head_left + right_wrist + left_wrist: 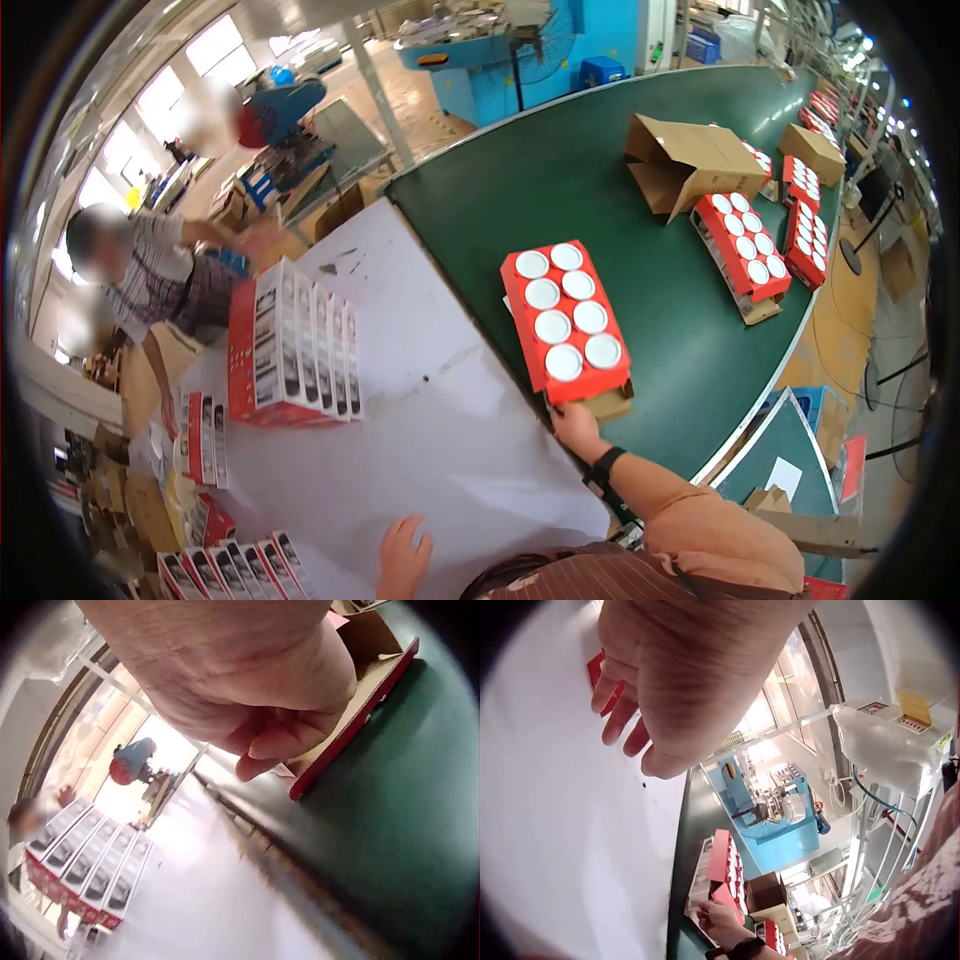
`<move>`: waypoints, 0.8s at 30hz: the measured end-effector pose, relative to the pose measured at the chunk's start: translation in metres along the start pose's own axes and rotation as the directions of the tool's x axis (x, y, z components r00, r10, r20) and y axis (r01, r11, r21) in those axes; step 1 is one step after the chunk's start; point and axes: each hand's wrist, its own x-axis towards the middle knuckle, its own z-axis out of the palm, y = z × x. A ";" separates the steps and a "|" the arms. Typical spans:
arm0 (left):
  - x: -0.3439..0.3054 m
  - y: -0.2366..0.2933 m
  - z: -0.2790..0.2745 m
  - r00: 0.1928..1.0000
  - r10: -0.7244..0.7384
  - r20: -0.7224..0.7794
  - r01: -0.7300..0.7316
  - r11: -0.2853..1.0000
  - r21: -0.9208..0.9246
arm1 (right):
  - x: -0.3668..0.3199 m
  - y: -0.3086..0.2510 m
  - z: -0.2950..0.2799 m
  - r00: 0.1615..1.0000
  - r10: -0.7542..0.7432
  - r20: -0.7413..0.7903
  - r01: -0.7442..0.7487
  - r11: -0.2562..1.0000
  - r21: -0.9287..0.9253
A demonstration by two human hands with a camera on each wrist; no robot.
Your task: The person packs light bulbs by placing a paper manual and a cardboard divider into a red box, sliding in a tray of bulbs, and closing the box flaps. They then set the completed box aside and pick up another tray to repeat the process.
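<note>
My right hand (577, 428) grips the near corner of a red box (556, 303) on the green surface, with white round lids set in two rows on its top. Seen from the right wrist, the curled fingers (289, 739) are at the red-edged cardboard flap (352, 712); the palm hides part of their hold. My left hand (403, 555) hovers over the near part of the white table (430, 440), apart from any box. From the left wrist, the left fingers (615, 720) look loosely extended, with nothing in them.
Several more red boxes (740, 245) with white lids stand to the right, beside an open brown carton (690, 165). A stack of red-and-white boxes (290, 350) stands on the white table's left. Another person (165, 270) is behind that stack.
</note>
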 end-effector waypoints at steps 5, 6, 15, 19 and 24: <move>0.045 -0.009 0.043 0.992 0.021 0.124 0.013 0.963 -0.267 | -0.098 0.016 0.046 0.917 -0.264 0.300 0.254 0.964 0.073; 0.053 -0.014 0.056 0.988 -0.015 0.153 0.061 0.951 -0.302 | -0.113 0.017 0.053 0.885 -0.240 0.399 0.223 0.971 0.090; 0.115 -0.021 0.134 0.973 -0.196 0.125 0.229 0.905 -0.359 | -0.135 -0.050 -0.044 0.700 -0.114 0.705 -0.051 0.976 0.209; 0.137 -0.017 0.138 0.957 -0.219 0.192 0.286 0.828 -0.482 | -0.060 -0.010 -0.038 0.959 -0.269 -0.093 0.279 0.952 0.128; 0.150 0.020 0.125 0.974 -0.034 0.225 0.190 0.667 -0.720 | -0.004 0.077 -0.021 0.943 -0.158 0.292 0.039 0.927 0.374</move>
